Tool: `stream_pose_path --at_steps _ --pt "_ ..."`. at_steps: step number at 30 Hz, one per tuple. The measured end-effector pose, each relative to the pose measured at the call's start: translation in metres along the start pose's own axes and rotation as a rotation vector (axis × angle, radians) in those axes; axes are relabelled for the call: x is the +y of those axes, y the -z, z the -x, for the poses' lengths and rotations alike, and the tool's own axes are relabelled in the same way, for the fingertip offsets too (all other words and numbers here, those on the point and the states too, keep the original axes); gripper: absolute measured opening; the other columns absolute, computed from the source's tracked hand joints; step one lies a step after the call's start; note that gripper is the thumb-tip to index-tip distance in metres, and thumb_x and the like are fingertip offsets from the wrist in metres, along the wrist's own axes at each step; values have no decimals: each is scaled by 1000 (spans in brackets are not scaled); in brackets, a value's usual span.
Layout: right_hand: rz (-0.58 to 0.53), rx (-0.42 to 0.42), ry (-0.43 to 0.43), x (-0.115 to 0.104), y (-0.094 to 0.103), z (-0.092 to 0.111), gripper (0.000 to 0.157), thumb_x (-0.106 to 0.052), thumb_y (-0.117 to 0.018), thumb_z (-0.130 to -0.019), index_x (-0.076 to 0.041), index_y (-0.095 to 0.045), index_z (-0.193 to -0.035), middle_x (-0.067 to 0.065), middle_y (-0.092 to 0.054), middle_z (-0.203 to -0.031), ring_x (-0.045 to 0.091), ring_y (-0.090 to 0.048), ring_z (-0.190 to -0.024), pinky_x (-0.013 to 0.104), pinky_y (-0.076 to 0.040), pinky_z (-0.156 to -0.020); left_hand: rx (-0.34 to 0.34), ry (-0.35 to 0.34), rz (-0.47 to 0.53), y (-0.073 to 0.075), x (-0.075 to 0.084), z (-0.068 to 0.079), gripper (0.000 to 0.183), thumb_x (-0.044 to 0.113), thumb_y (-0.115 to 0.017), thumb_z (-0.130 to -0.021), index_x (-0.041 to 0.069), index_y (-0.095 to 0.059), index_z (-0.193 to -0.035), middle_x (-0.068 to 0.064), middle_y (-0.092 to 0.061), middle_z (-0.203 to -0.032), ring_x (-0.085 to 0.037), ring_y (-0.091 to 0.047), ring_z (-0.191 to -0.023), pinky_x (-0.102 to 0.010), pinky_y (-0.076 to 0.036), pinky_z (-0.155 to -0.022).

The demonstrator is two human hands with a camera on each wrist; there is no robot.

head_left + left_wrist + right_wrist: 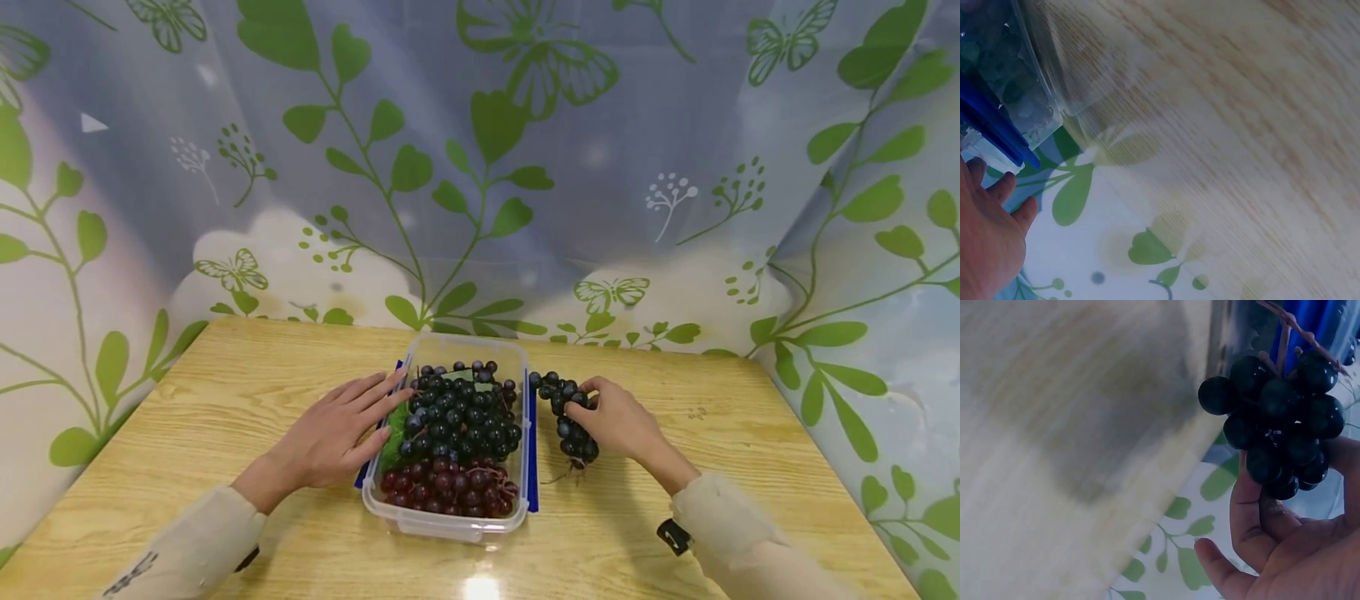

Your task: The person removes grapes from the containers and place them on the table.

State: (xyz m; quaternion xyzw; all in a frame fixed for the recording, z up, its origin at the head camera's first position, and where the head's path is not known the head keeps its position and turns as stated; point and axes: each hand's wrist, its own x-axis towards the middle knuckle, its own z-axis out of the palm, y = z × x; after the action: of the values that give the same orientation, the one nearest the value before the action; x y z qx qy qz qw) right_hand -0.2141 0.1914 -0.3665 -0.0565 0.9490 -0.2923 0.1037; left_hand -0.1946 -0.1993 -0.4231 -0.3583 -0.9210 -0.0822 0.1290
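Observation:
A clear plastic container (442, 525) with blue side clips stands on the wooden table. Dark grapes (457, 417) fill its back and middle, and red grapes (450, 487) lie at the front end. My left hand (341, 429) rests along the container's left side, fingers straight and fingertips over the rim. Beside the right side, my right hand (618, 421) holds a bunch of dark grapes (567, 417) between thumb and fingers. In the right wrist view this bunch (1279, 419) shows round black grapes with a brownish stem at the top.
Green leaves (393, 437) show at the container's left inside. Blue clips (533, 458) flare out along its sides. A curtain (585, 208) printed with leaves and butterflies hangs behind the wooden table (247, 400) and on both sides.

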Motion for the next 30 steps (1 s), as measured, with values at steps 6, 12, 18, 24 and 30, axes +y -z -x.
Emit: stream_pose_path --at_steps 6,12,18,24,30 --pt "-53 -4 -14 9 -12 5 50 -35 -58 -94 1 -51 -128 20 -61 -115 21 -61 -80 37 -47 -62 18 -9 1 -2 0 0 52 38 -37 -102 19 -34 -150 -3 -22 -157 -26 -27 -139 -49 -29 -108" --pt "-132 -18 -25 11 -23 7 47 -35 -61 -93 0 -51 -123 21 -61 -114 19 -57 -71 34 -44 -58 11 -3 10 -2 0 0 53 39 -37 -102 20 -32 -151 -4 -21 -157 -26 -25 -140 -50 -28 -108" --pt "-155 -24 -33 10 -30 9 44 -35 -62 -92 -2 -52 -119 15 -62 -106 18 -52 -65 33 -41 -56 -3 9 31 -2 1 0 53 39 -36 -103 22 -29 -152 -2 -18 -158 -25 -23 -141 -50 -27 -109" --pt "-156 -52 -37 9 -31 8 47 -40 -62 -92 -2 -52 -119 14 -62 -111 22 -61 -87 38 -49 -67 0 9 44 -2 1 0 52 38 -36 -103 21 -31 -152 -3 -19 -158 -25 -23 -141 -50 -27 -108" --pt "-145 -107 -48 7 -33 5 47 -40 -61 -92 0 -53 -116 10 -62 -105 21 -59 -91 39 -48 -71 -6 11 55 -3 1 1 52 38 -35 -103 22 -29 -152 -3 -17 -158 -25 -23 -141 -49 -26 -109"
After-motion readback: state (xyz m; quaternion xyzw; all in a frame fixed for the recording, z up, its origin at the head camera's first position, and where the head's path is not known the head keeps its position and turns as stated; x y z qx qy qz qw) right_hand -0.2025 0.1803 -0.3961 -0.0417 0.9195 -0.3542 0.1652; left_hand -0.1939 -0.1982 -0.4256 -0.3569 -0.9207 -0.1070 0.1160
